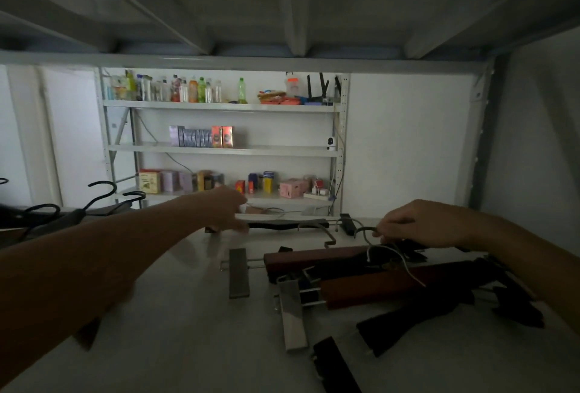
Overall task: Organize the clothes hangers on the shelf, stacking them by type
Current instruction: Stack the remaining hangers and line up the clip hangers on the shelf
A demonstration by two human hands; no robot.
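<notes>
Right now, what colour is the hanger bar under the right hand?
Reddish-brown wooden bar, seen from the head camera.

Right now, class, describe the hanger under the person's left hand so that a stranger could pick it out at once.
Start at the white shelf surface in the foreground and follow it to its far edge, below the distant rack of bottles and boxes. There the left hand rests on a dark curved hanger lying crosswise. Unlike the reddish-brown clip hangers piled nearer the right hand, it lies alone.
</notes>
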